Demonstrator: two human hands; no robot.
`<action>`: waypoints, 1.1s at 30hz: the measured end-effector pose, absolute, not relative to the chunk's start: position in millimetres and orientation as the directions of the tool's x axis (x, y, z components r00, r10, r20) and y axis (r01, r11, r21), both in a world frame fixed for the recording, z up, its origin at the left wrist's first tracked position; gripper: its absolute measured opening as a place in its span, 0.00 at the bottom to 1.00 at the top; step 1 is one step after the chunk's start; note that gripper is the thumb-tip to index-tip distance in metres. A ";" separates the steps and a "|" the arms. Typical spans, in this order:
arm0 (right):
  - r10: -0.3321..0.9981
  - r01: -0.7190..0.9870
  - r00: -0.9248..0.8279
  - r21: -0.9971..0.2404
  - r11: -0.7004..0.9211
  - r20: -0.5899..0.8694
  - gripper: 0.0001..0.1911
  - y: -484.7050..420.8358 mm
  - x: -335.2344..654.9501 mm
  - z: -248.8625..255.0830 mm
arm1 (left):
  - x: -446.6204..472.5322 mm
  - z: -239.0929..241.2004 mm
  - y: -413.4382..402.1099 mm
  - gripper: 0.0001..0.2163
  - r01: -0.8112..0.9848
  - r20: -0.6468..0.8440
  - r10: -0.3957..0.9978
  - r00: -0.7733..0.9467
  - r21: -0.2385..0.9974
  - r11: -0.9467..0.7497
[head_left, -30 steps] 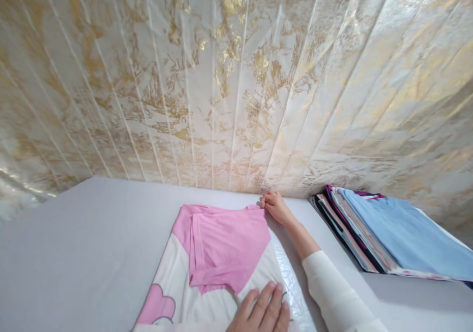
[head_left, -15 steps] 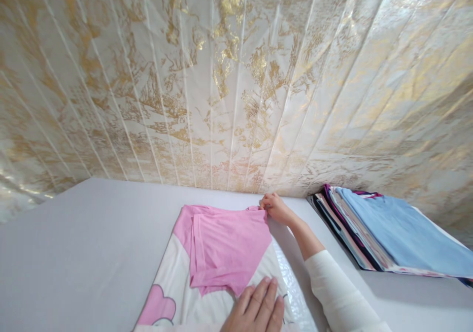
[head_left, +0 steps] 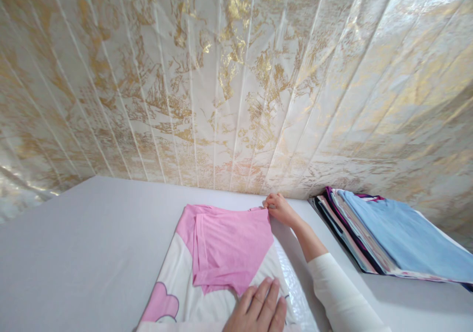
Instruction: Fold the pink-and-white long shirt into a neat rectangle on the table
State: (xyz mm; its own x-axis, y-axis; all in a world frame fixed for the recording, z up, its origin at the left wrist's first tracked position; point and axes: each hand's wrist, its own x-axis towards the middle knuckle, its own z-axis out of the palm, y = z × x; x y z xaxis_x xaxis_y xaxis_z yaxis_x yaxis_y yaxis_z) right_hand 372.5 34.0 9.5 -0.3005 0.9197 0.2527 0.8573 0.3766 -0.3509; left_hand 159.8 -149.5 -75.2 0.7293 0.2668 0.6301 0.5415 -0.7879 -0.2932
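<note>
Pink-and-white shirt [head_left: 225,253], partly folded, on pale surface [head_left: 92,253]
Right hand [head_left: 283,210], grip clamped on shirt's far right corner; left hand [head_left: 258,306] laid flat nearer, fingers together; clear plastic [head_left: 296,285] along right edge, bag or sheet unclear; clothes stack [head_left: 402,238] farther right, blue on top

Pink-and-white T-shirt [head_left: 219,260] lies flat, partly folded, left of folded-clothes stack [head_left: 395,238], apart. Pink sleeve [head_left: 232,246] laid across white body [head_left: 183,268]; dark-outlined pink print [head_left: 163,300] farthest from stack.

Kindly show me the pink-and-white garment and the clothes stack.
Pink-and-white garment [head_left: 229,255], head view: its pink folded part.
Clothes stack [head_left: 399,238], head view: its light blue top piece.
</note>
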 end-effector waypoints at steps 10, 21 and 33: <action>0.898 0.879 -0.244 -0.308 0.364 0.366 0.14 33.6 368.9 8.6 | 163.0 -67.3 -150.5 0.11 0.583 0.710 0.219 0.670 -0.320 -0.747; 0.926 0.900 -0.254 -0.282 0.331 0.279 0.05 16.9 328.1 15.7 | 162.7 -61.0 -155.8 0.11 0.600 0.702 0.254 0.666 -0.301 -0.741; 0.793 0.586 -0.442 -0.534 0.609 0.419 0.21 -103.4 252.1 1.6 | 45.5 56.6 -123.7 0.07 0.836 0.177 0.885 0.430 0.293 -0.464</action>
